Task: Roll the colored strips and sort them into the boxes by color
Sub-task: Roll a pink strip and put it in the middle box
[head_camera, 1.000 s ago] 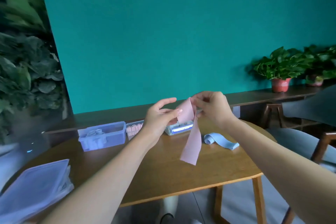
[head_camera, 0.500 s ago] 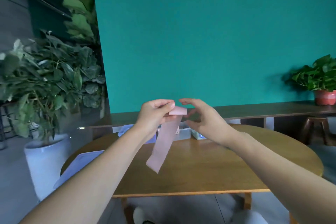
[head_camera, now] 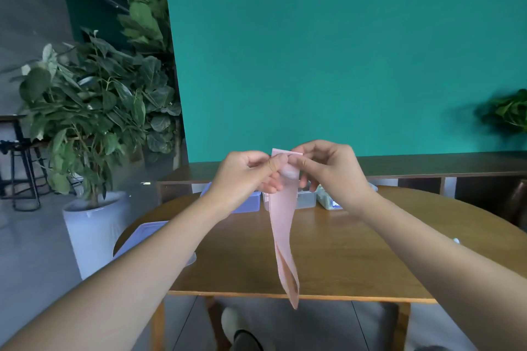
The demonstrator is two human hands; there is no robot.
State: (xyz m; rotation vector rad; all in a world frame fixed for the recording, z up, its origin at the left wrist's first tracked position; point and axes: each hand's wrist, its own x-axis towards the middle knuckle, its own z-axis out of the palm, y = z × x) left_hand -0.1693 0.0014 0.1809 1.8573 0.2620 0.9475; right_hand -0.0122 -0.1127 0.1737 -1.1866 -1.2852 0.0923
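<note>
Your left hand (head_camera: 246,177) and right hand (head_camera: 330,172) are up together at chest height over the table, both pinching the top end of the pink strip (head_camera: 282,225). Left thumb and curled fingers clamp the strip's left edge; right thumb and forefinger clamp the right edge. A short flat corner of the strip pokes up above your fingertips. Can't tell how much is rolled, your fingers cover that part.

The rest of the strip hangs straight down from your hands, loose, with a slight twist near the bottom. Its free end dangles past the near edge of the wooden table (head_camera: 356,265), not touching the top as far as I can see.

Boxes sit on the far side of the table, mostly hidden behind your hands:
- blue-tinted clear box (head_camera: 251,202), behind your left wrist
- clear box (head_camera: 306,199), directly behind the strip; contents unclear
- another clear box (head_camera: 328,202), behind your right wrist, something greenish-white inside, too blurred to name

A flat translucent lid (head_camera: 142,234) lies on the near left of the table, partly under your left forearm.

Around the table: a large leafy plant in a white pot (head_camera: 94,225) on the floor at left, a teal wall (head_camera: 342,51) behind, a low dark wood shelf (head_camera: 427,164) along it, a smaller green plant (head_camera: 510,111) at far right. A shoe (head_camera: 233,322) shows under the near table edge.
</note>
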